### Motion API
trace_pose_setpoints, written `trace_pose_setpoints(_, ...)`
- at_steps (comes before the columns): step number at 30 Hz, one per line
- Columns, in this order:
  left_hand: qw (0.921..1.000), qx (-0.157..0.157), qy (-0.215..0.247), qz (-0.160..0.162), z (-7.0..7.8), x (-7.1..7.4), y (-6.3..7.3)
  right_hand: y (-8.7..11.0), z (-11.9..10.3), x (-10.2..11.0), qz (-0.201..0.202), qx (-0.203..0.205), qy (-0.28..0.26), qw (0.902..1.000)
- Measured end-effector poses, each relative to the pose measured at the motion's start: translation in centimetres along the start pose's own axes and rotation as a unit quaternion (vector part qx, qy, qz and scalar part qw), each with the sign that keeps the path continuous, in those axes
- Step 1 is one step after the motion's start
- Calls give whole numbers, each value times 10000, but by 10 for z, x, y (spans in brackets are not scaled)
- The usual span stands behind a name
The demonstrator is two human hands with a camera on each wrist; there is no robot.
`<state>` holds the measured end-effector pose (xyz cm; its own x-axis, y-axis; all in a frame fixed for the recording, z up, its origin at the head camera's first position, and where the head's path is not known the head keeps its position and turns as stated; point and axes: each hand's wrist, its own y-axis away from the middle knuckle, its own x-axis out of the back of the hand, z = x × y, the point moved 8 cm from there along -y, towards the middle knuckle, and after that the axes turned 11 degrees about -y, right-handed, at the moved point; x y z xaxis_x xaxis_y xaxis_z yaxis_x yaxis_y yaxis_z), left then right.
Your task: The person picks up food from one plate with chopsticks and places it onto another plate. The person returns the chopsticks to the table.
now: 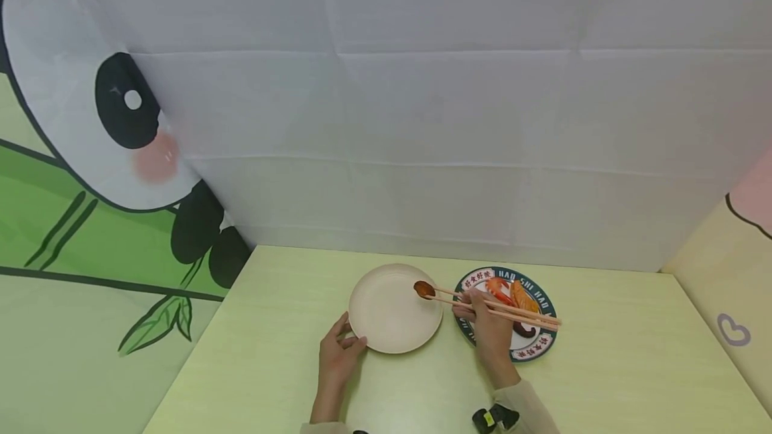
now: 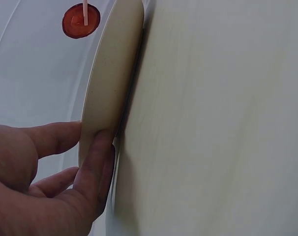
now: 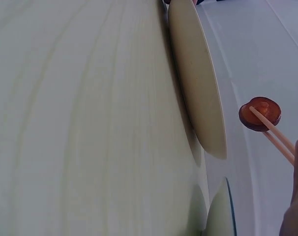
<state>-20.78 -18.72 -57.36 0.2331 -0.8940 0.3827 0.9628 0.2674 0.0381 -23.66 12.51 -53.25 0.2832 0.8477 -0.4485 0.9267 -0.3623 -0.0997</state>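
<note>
My right hand point(image 1: 490, 330) holds a pair of wooden chopsticks point(image 1: 525, 315). Their tips pinch a round, glossy brown piece of food point(image 1: 424, 289), which looks like a mushroom cap, above the right part of a plain beige plate point(image 1: 389, 317). In the right wrist view, the brown piece point(image 3: 259, 114) hangs clear of the plate's rim. Thumb and fingers of my left hand point(image 1: 339, 352) grip the plate at its near left edge; the left wrist view shows them on both sides of the rim point(image 2: 102, 93).
To the right, partly under my right hand, lies a patterned plate point(image 1: 535, 349) with a dark lettered rim. On it are a red-and-white piece point(image 1: 499, 290), an orange piece point(image 1: 522, 297) and a dark curled piece point(image 1: 523, 331). A pale wall cloth point(image 1: 422, 206) rises behind the table.
</note>
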Motion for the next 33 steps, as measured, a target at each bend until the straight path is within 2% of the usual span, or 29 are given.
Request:
trace_pose_setpoints(3,10000,-37,-4,44,-1,0,1,0,1,2,14,-8,-48,10000)
trace_pose_setpoints(12,9999,38,50,-104,1,0,2,3,-2,8,138,-51,20,9999)
trace_pose_setpoints(21,10000,8,6,-87,1,1,0,2,-6,20,369,-108,-93,9992)
trace_pose_setpoints(29,10000,50,-59,-50,-1,0,0,1,-13,28,479,58,-260,9985)
trace_pose_setpoints(33,10000,46,-61,-52,-2,0,1,1,-13,32,521,-57,-215,9984)
